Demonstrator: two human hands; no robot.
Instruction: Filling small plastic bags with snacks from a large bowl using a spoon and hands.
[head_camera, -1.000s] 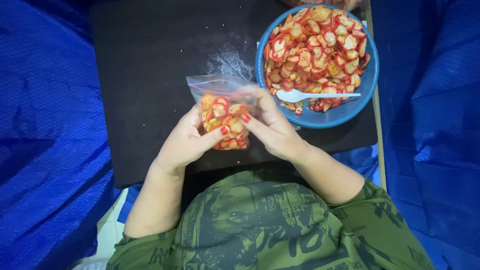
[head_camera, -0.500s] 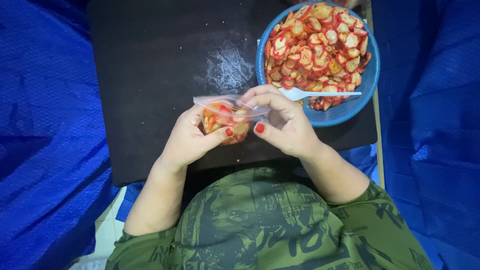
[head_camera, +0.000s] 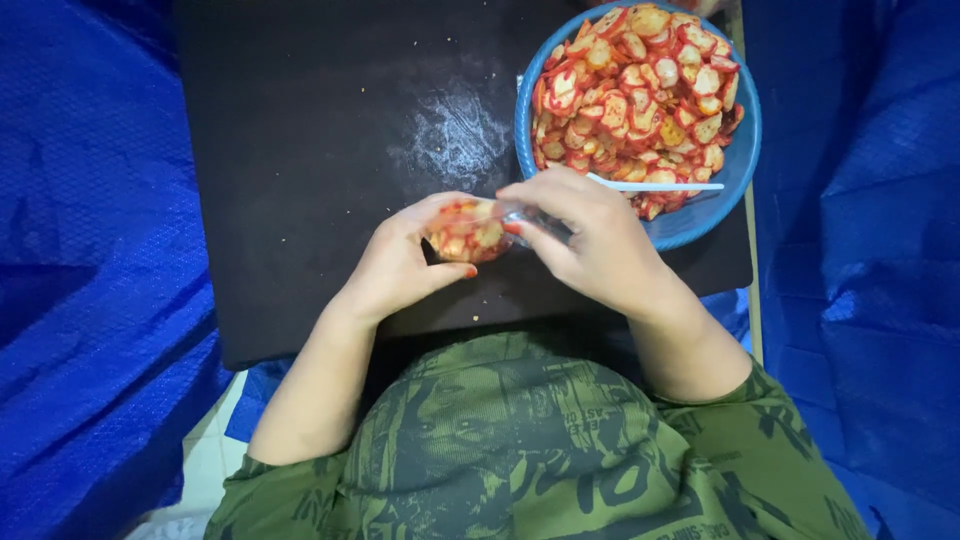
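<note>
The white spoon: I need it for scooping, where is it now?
In the head view, the white spoon lies in the blue bowl of red chips, upper right, just beyond the right hand.

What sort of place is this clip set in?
Probably a small, makeshift snack-packing spot, home or stall. A black table is hemmed in by blue tarpaulin. A blue bowl is heaped with red-edged chips, and both hands, left hand and right hand, hold a small clear bag of them.

bowl (head_camera: 742, 160) – 1 | spoon (head_camera: 655, 184) – 1 | bag (head_camera: 470, 232) – 1 | snack slices (head_camera: 630, 90) – too many, perhaps dozens
</note>
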